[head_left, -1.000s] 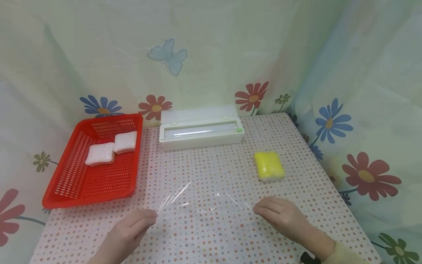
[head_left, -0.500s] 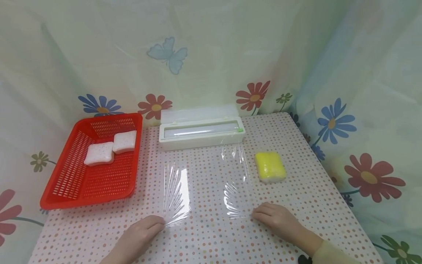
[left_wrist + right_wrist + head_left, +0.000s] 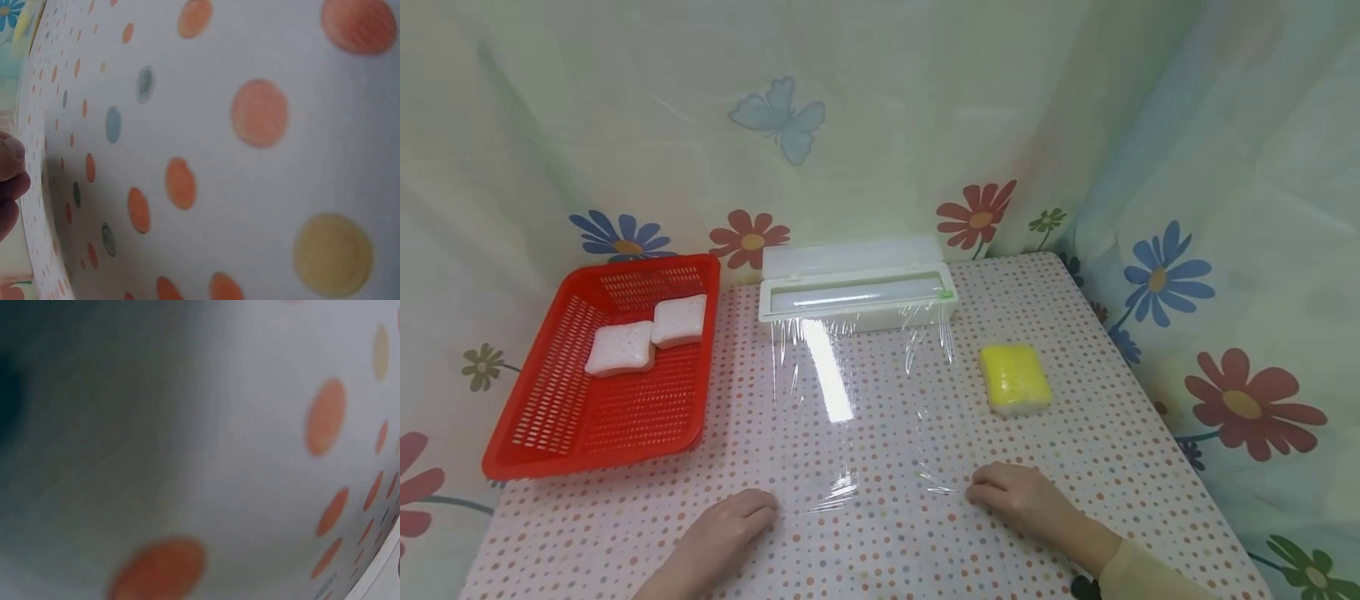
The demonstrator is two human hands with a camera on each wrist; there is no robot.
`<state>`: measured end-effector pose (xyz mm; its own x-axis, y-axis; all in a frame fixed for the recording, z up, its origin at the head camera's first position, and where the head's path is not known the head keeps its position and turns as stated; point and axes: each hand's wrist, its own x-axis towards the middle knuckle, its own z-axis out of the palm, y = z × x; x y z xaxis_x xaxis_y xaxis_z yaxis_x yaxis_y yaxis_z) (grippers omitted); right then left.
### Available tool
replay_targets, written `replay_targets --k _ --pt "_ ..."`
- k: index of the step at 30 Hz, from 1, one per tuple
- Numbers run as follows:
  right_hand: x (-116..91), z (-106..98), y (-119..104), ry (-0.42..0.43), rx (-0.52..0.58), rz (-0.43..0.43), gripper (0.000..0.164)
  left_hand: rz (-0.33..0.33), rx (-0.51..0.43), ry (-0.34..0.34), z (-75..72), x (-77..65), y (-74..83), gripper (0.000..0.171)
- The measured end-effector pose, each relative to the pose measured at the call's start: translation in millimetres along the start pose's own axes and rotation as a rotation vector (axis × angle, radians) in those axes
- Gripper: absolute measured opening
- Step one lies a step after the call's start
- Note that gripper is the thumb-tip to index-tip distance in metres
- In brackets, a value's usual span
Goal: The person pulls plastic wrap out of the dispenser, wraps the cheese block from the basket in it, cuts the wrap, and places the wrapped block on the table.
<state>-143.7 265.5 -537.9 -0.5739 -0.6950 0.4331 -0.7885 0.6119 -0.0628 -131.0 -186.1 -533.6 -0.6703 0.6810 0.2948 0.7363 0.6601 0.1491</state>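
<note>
Two hands pinch the near edge of a clear film (image 3: 828,371) over the spotted bench (image 3: 880,558).
At far left, a red basket (image 3: 625,433) holds two white blocks (image 3: 620,348). The left hand (image 3: 722,537) reaches up and rightward from the lower edge, back of the hand uppermost, its grip clamped on the film's near left corner, fingers bent together. The film runs from the white box (image 3: 880,318), lid tipped back, toward both hands. The right hand (image 3: 1026,500) angles inward from a pale sleeve (image 3: 1138,575), knuckles up, its grip clamped on the near right corner, just below a yellow block (image 3: 1015,375).
</note>
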Motion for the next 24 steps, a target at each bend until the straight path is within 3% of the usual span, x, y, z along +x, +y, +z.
replay_targets --k 6,17,21,24 --pt "-0.7 3.0 2.7 -0.006 0.018 -0.020 0.016 -0.029 -0.020 -0.072 1.8 0.1 -1.0 0.022" --pt "-1.2 8.9 2.3 -0.064 0.003 0.024 0.017 -0.020 -0.019 -0.053 6.3 0.5 -4.1 0.019" --pt "1.2 4.8 -0.2 -0.136 0.029 0.076 0.019 -0.055 -0.033 -0.075 5.1 1.6 -3.2 0.013" --pt "4.0 -0.7 -2.9 -0.216 0.098 0.168 0.014 -0.125 -0.081 -0.116 4.4 4.8 -1.9 0.007"
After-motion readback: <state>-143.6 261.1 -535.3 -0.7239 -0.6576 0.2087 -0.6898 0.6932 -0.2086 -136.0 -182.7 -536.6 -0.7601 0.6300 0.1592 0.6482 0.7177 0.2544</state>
